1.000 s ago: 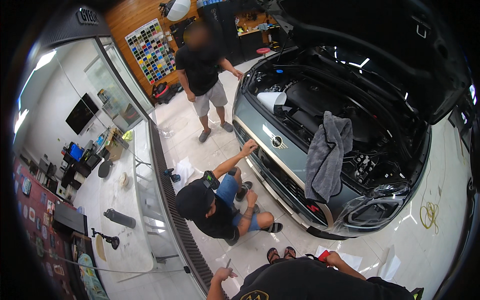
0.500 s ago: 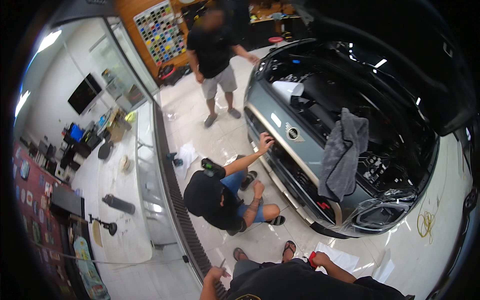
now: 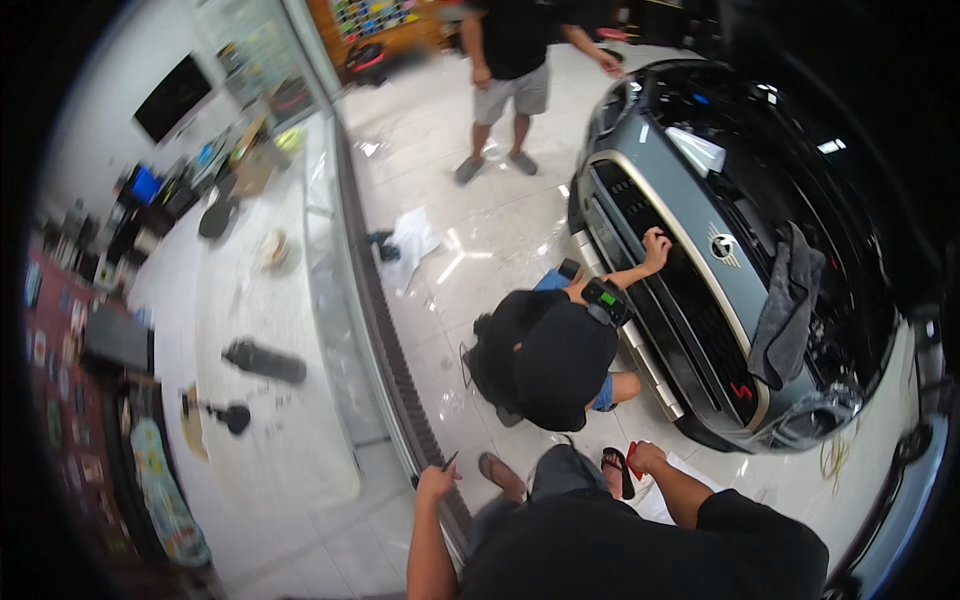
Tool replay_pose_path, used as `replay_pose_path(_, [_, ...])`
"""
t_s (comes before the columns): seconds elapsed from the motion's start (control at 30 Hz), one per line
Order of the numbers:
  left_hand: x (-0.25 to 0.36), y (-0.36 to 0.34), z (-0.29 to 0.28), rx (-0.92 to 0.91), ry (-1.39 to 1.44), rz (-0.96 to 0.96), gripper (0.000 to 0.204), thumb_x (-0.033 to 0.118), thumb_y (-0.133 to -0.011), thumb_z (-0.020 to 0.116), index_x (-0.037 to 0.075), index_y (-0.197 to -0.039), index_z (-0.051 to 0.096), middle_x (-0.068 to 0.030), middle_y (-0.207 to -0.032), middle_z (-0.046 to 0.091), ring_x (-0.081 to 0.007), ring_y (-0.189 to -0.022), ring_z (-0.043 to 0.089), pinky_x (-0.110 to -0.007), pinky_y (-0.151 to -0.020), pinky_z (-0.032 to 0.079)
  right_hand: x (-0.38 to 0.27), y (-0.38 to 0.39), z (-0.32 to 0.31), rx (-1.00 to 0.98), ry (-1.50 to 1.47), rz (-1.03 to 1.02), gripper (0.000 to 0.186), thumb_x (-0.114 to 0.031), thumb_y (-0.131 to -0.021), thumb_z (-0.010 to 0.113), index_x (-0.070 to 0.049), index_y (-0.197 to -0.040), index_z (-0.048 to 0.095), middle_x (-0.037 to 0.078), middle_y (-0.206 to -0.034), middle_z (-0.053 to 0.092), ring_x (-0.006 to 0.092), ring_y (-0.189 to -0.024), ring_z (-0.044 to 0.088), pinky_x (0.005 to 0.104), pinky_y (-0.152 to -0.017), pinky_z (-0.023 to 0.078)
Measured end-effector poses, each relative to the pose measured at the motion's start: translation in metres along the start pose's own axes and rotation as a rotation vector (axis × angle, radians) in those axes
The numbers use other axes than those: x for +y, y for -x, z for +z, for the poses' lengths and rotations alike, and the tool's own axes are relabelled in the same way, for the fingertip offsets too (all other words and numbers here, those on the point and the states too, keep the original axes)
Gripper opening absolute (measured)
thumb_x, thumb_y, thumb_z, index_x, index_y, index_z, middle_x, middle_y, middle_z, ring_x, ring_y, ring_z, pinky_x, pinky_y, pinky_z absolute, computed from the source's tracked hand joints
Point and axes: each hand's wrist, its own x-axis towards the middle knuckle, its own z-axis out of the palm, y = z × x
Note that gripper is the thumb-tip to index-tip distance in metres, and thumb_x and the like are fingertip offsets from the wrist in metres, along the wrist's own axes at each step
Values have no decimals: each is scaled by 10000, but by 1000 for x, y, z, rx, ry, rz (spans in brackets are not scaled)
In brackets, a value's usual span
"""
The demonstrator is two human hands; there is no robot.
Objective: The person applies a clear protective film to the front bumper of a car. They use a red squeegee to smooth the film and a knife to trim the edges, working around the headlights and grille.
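Observation:
My left hand (image 3: 437, 484) is closed around a thin, dark, pen-like tool (image 3: 452, 461), low beside the ribbed door track. On the other side of my body, my right hand (image 3: 649, 459) grips a small red flat tool (image 3: 633, 462), partly hidden by the fingers. In front of me is a grey-green car (image 3: 672, 195) with its hood raised. A crouching co-worker in a black cap (image 3: 565, 362) reaches one hand (image 3: 656, 248) to its black grille (image 3: 690, 298). Neither of my hands touches the car.
A grey towel (image 3: 787, 310) hangs over the car's front edge. Another person in grey shorts (image 3: 512, 98) stands beyond, one hand near the car. White sheets (image 3: 410, 245) lie on the floor. Behind the glass at left, a white table (image 3: 255, 440) carries a dark bottle (image 3: 264, 361).
The view has shifted, so the car and standing person sit farther right and higher. The crouching co-worker leans closer to the grille, head lowered. Both my hands keep their tools.

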Motion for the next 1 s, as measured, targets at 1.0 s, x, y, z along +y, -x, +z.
replay_pose_path(1.0, [108, -536, -469, -225, 128, -129, 861, 641, -1065, 332, -44, -771, 763, -109, -574, 632, -214, -469, 589, -345, -472, 488, -433, -97, -159, -233, -700, -98, 498, -445, -882, 700, -21, -1140, 735, 183, -1124, 739, 357, -1037, 712, 442, -897, 543])
